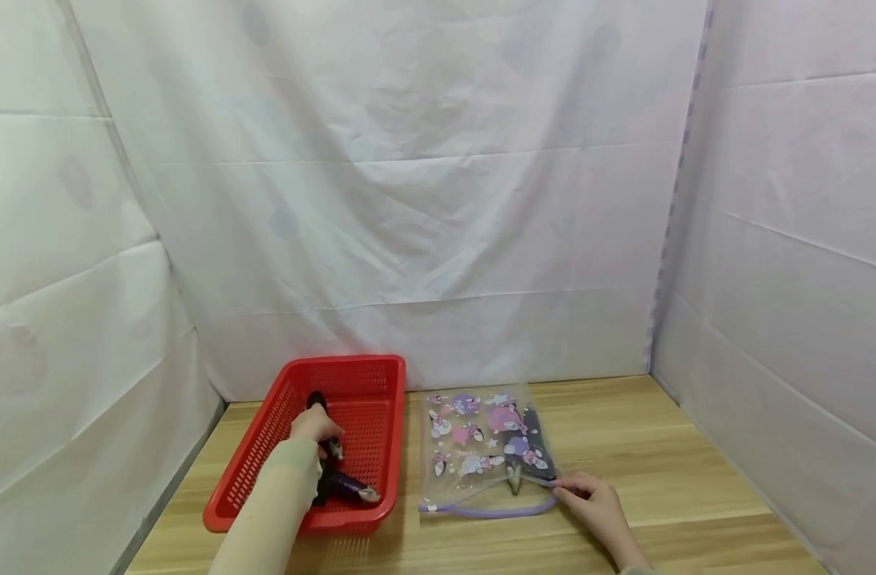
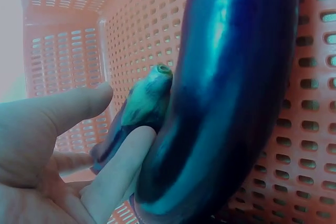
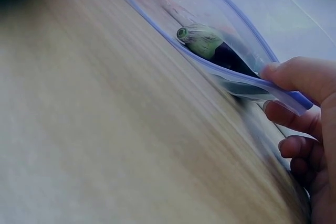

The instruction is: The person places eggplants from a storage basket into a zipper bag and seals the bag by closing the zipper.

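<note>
My left hand (image 1: 317, 423) reaches down into a red plastic basket (image 1: 398, 415) that holds several dark purple eggplants (image 1: 346, 485). In the left wrist view its fingers are spread, with the thumb apart, beside a green-capped eggplant (image 2: 149, 98). A large glossy eggplant (image 2: 236, 87) lies close in front of the fingertips. With thumb and forefinger, my right hand (image 1: 594, 505) pinches the right corner of a clear printed zip bag (image 1: 445, 475) at its purple zip edge. The bag's mouth gapes, and an eggplant (image 3: 205, 43) lies inside, green cap toward the opening.
Basket and bag rest side by side on a wood-grain table (image 1: 624, 431). White cloth (image 1: 423, 224) hangs behind the table and along both sides. The basket's perforated walls (image 2: 147, 30) rise around the left hand.
</note>
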The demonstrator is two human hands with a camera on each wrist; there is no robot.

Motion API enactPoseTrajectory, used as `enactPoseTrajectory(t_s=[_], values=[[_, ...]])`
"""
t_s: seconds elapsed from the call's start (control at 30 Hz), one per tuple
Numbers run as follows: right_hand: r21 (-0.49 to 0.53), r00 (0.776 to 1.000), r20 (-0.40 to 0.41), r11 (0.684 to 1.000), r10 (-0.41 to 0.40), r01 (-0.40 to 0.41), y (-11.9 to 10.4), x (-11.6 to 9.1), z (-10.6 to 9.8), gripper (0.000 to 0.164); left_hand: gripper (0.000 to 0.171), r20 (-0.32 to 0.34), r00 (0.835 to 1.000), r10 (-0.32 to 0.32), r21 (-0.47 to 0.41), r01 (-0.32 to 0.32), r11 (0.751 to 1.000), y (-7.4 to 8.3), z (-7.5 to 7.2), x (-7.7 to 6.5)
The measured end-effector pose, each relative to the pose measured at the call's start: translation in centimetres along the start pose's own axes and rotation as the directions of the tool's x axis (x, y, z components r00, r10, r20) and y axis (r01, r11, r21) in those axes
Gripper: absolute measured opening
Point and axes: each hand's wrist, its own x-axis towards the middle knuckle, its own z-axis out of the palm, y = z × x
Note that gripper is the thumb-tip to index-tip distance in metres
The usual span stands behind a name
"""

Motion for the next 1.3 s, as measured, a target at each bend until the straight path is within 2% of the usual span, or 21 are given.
enactPoseTrajectory(t_s=[0.3, 0.57, 0.83, 1.07, 1.17, 1.3], values=[[0.007, 1.000, 0.004, 1.000, 0.017, -0.017, -0.2, 0.0, -0.1, 0.010, 0.083, -0.005, 1.000, -0.005, 0.002, 0.005, 1.000, -0.1, 0.9, 0.4], [0.017, 1.000, -0.008, 1.000, -0.009, 0.009, -0.3, 0.0, 0.0, 0.009, 0.082, -0.012, 1.000, 0.002, 0.003, -0.002, 1.000, -0.4, 1.1, 0.6], [0.005, 1.000, -0.014, 1.000, 0.008, -0.008, -0.3, 0.0, 0.1, 0.011, 0.082, 0.010, 0.999, 0.036, 0.007, -0.036, 0.999, -0.6, 1.1, 0.7], [0.008, 1.000, -0.014, 1.000, -0.010, 0.010, -0.3, -0.1, 0.0, 0.009, 0.078, 0.020, 0.998, 0.052, 0.093, -0.053, 0.994, -0.4, 1.1, 0.7], [0.012, 1.000, -0.013, 1.000, 0.024, -0.024, -0.5, -0.1, 0.0, 0.009, 0.075, 0.020, 0.997, 0.069, 0.145, -0.071, 0.987, -0.3, 1.1, 0.9], [-0.002, 1.000, -0.016, 1.000, 0.023, -0.023, -1.9, -0.2, -0.1, 0.009, 0.068, 0.010, 0.996, 0.085, 0.201, -0.085, 0.976, -0.1, 1.1, 1.0]])
